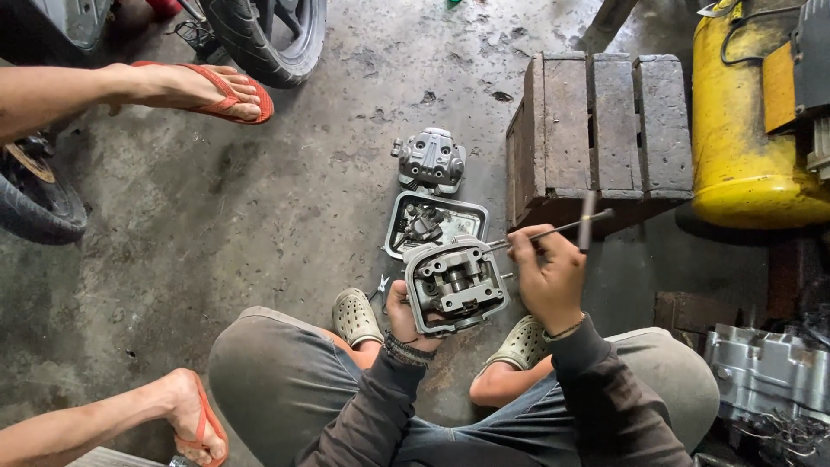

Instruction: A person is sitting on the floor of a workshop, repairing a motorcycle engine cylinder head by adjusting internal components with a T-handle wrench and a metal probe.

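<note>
Between the squatting person's knees, above the concrete floor, the left hand is gripping a grey metal cylinder head from below, fingers closed around its lower edge. Just beside it, the right hand is pinching a thin T-handle tool, its tip touching the head's right side. Behind them a small tray of parts is lying near a wooden block.

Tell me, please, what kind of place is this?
Probably a motorcycle repair shop: tyres stand on the stained concrete floor, engine parts lie about, and a yellow compressor tank stands nearby.
</note>
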